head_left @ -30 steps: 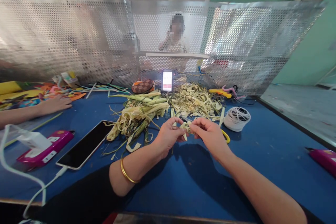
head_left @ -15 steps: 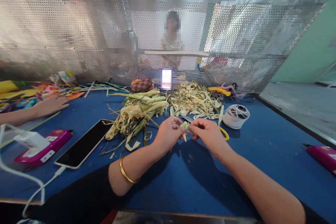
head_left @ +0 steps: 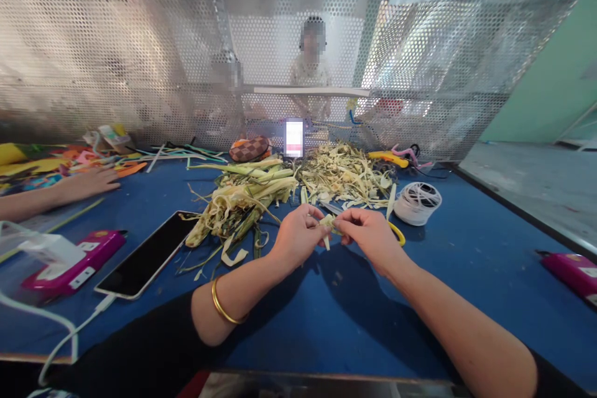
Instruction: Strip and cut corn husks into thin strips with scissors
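Note:
My left hand (head_left: 301,231) is closed, pinching a small folded strip of pale green plant leaf (head_left: 327,224) between thumb and fingers. The fingertips of my right hand (head_left: 366,233) close on the same strip from the other side. Both hands are just above the blue table. Scissors lie partly hidden behind my right hand, with a yellow handle (head_left: 398,234) showing past the wrist side. To the left is a bundle of pale green stalks and leaves (head_left: 247,196). Behind my hands lies a heap of dry leaf scraps (head_left: 347,174).
A spool of white cord (head_left: 417,204) stands at right. On the left are a charging phone (head_left: 144,255), a magenta power strip (head_left: 77,261) and another person's hand (head_left: 91,181) near coloured strips. A perforated metal screen (head_left: 163,68) rises behind; a person stands beyond it.
The view has shifted very slightly. My hands keep their pinch on the leaf strip almost in place. The other person's hand at left has moved a little to the left.

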Tool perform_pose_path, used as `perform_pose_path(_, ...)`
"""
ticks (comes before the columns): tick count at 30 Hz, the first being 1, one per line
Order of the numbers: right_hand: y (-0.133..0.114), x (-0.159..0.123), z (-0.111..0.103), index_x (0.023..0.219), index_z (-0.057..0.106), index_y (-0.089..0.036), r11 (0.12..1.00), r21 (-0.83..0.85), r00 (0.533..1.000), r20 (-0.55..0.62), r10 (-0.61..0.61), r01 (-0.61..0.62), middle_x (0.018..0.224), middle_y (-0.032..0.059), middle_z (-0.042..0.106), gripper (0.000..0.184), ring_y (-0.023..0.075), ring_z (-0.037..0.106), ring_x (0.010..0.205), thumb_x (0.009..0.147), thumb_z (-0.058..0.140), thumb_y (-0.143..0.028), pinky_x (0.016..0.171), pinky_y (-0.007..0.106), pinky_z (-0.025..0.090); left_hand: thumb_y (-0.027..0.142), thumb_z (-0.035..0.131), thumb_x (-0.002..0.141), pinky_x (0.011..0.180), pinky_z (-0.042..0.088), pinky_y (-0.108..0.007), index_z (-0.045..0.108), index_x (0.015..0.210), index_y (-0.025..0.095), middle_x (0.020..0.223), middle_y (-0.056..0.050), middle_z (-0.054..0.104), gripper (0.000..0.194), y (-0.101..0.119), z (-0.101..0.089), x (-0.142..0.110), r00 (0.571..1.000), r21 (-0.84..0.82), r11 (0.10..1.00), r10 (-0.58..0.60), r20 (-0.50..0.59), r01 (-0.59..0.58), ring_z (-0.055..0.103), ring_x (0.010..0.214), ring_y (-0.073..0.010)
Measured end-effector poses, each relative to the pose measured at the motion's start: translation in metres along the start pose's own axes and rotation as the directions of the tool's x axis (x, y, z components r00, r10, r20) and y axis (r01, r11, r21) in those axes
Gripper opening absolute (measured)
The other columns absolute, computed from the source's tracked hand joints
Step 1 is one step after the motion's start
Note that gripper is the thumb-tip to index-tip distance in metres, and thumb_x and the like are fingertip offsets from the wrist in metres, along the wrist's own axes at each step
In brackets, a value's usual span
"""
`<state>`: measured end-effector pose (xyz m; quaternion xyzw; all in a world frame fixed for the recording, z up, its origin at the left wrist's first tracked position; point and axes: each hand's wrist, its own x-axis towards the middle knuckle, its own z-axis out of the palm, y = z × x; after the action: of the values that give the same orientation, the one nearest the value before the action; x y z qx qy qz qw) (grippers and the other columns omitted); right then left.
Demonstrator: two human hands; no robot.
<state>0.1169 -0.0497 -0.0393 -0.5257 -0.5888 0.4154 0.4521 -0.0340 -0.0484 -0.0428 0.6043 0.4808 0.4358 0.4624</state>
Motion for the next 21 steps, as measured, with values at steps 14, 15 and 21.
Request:
perform_pose_path(14, 0.003, -0.0003, 0.0069, 0.076, 0.057, -0.019, 0.99, 0.136, 0.999, -0.018, 0.03, -0.028, 0.06, -0.0028, 0.06, 0.029, 0.0129, 0.056, 0.051, 0.062, 0.072, -0.04, 0.052, 0.027, 0.045, 0.019, 0.062, 0.071, 0.052, 0.043, -0.021, 0.051, 0.082, 0.019, 0.056, 0.003, 0.065, 0.016, -0.0062, 0.0009, 0.0026, 1.0, 0.072, 0.997, 0.012, 0.003, -0.012, 0.061, 0.05, -0.0125)
perform_pose_path(15, 0.0028, -0.0004, 0.0069, 0.078, 0.056, -0.019, 0.989, 0.148, 1.0, -0.009, 0.03, -0.028, 0.06, -0.003, 0.06, 0.032, 0.0135, 0.057, 0.051, 0.061, 0.073, -0.041, 0.053, 0.028, 0.046, 0.019, 0.063, 0.07, 0.052, 0.044, -0.021, 0.051, 0.081, 0.019, 0.056, 0.003, 0.065, 0.016, -0.0052, 0.001, 0.0021, 1.0, 0.057, 0.998, 0.005, 0.004, -0.005, 0.061, 0.05, -0.0124)
perform_pose_path(21, -0.002, -0.0018, 0.0039, 0.072, 0.058, -0.018, 0.996, 0.084, 0.996, 0.083, 0.02, -0.027, 0.057, -0.0024, 0.059, 0.029, 0.0127, 0.055, 0.049, 0.065, 0.068, -0.044, 0.052, 0.027, 0.044, 0.016, 0.064, 0.068, 0.049, 0.045, -0.021, 0.051, 0.074, 0.018, 0.053, 0.003, 0.064, 0.014, 0.0008, 0.0015, -0.0015, 0.997, -0.012, 0.999, -0.031, 0.074, 0.032, 0.058, 0.046, -0.0108)
